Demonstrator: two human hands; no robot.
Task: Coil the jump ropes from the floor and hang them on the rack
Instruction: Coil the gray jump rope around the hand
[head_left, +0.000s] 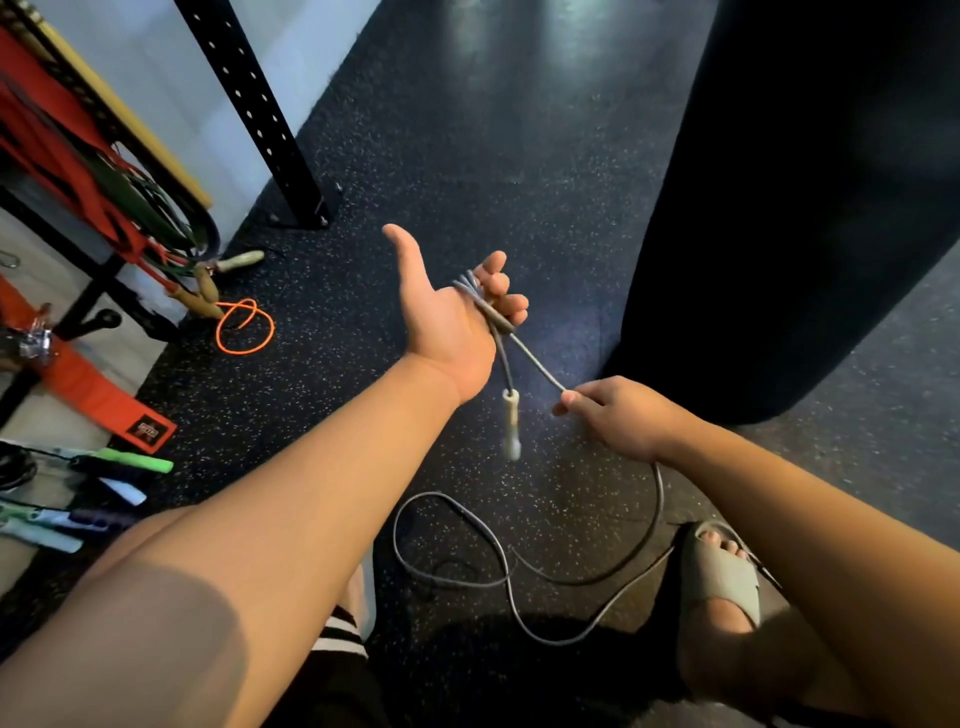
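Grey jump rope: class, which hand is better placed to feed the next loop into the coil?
Right. The right hand pinches the free run of rope, which trails to the floor; the left hand is occupied gripping the gathered loops.

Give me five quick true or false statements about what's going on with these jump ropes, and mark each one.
1. The left hand holds gathered loops of the grey rope. True.
2. The right hand is empty. False: it pinches the grey rope.
3. A white handle dangles below the left hand. True.
4. The whole grey rope is off the floor. False: a long stretch lies looped on it.
5. The orange rope hangs on the rack. False: it lies on the floor beside the rack.
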